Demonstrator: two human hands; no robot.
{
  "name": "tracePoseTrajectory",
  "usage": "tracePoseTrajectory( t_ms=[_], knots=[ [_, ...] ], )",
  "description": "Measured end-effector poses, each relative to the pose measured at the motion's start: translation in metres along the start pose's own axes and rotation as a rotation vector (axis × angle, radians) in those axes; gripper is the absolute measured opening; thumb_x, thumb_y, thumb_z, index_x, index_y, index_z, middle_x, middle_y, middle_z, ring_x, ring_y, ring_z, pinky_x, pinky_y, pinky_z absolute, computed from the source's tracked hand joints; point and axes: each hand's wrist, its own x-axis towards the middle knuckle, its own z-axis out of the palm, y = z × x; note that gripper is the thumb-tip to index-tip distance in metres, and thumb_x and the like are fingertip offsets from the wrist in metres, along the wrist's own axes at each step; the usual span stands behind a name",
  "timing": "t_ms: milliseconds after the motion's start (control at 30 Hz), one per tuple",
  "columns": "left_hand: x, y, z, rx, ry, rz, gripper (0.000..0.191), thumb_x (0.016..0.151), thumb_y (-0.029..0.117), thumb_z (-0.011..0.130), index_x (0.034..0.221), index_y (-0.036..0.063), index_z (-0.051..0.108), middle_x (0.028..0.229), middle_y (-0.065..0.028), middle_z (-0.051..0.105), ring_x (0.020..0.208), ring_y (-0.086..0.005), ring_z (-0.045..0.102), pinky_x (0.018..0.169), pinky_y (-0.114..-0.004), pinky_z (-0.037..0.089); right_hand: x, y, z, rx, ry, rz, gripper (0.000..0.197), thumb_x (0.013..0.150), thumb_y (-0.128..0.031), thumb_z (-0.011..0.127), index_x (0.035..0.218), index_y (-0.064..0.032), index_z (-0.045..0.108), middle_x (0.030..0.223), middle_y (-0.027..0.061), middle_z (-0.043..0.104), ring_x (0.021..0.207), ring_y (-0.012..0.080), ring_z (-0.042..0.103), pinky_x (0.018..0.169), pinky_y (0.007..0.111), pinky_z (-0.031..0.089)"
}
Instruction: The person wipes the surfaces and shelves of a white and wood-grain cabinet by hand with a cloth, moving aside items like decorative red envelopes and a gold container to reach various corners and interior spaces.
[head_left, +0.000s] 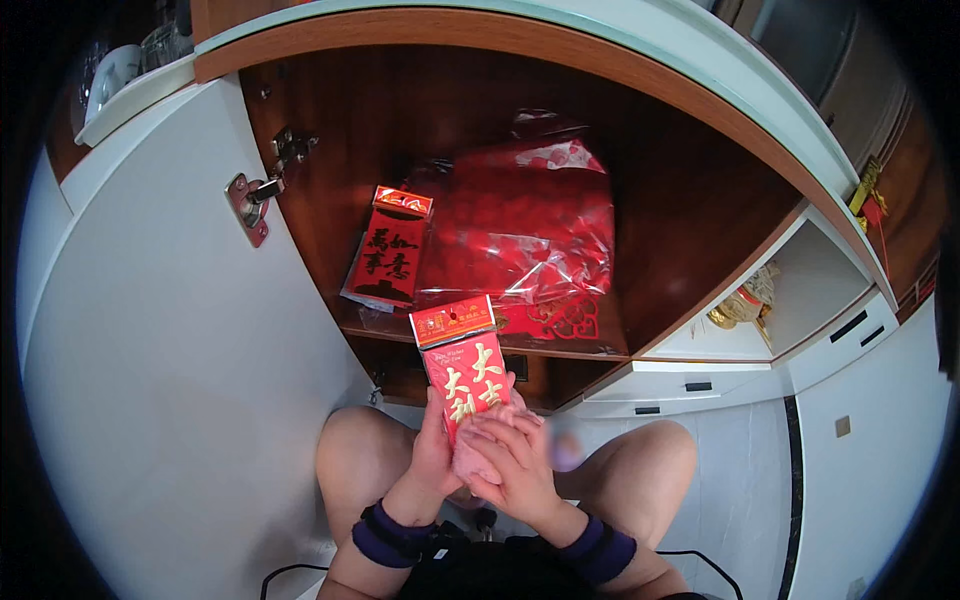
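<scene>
My left hand (433, 446) grips the lower part of a packet of red envelopes (455, 360) with gold characters and a header card. My right hand (517, 465) presses a crumpled pink cloth (478, 454) onto the packet's lower front. Beyond the hands, inside the wooden cabinet, a second red envelope packet (394, 255) with black characters leans at the left of a large clear plastic bag of red items (525, 225). A red cut-out decoration (570, 319) lies at the near side of that bag.
The white cabinet door (165, 322) stands open at the left on its metal hinge (255, 199). At the right are an open white cubby (817, 277) holding a wrapped gold-coloured item (742, 300), and drawers (705, 382) with black handles. My knees flank my hands.
</scene>
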Motion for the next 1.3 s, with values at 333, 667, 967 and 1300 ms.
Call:
tracePoseTrajectory(
  t_ms=[333,667,967,1300],
  knots=[
    [0.003,0.002,-0.001,-0.055,0.001,0.051,0.072,0.087,0.059,0.027,0.137,0.0068,0.022,0.135,-0.0165,0.035,0.114,-0.0283,0.047,0.093,-0.045,0.042,-0.019,0.020,-0.017,0.984,0.195,0.562,0.049,0.080,0.000,0.058,0.124,-0.0017,0.037,0.112,0.0088,0.051,0.104,0.0140,0.048,0.090,0.029,0.039],
    [0.010,-0.008,-0.010,0.468,0.185,0.315,0.055,0.094,0.041,0.031,0.136,0.0058,0.021,0.130,-0.0115,0.040,0.118,-0.0226,0.043,0.098,-0.039,0.035,-0.014,0.026,-0.021,0.904,0.309,0.861,0.039,0.072,0.001,0.063,0.108,0.0009,0.048,0.098,0.0077,0.056,0.089,0.0136,0.054,0.078,0.029,0.045],
    [0.009,-0.012,-0.017,0.447,0.106,0.369,0.061,0.093,0.045,0.030,0.139,0.0079,0.017,0.137,-0.0127,0.032,0.124,-0.0290,0.036,0.101,-0.045,0.031,-0.008,-0.003,-0.026,0.229,-0.043,0.153,0.056,0.062,-0.005,0.075,0.112,-0.0037,0.050,0.100,0.0159,0.057,0.090,0.0264,0.055,0.080,0.035,0.044],
    [0.004,-0.005,0.001,0.042,-0.081,0.105,0.063,0.092,0.051,0.020,0.139,0.0090,0.019,0.142,-0.0107,0.025,0.127,-0.0300,0.032,0.101,-0.044,0.031,0.009,-0.009,-0.017,0.343,0.001,0.104,0.058,0.067,-0.022,0.071,0.118,-0.0068,0.049,0.125,0.0142,0.043,0.114,0.0328,0.043,0.097,0.044,0.033]
  ],
)
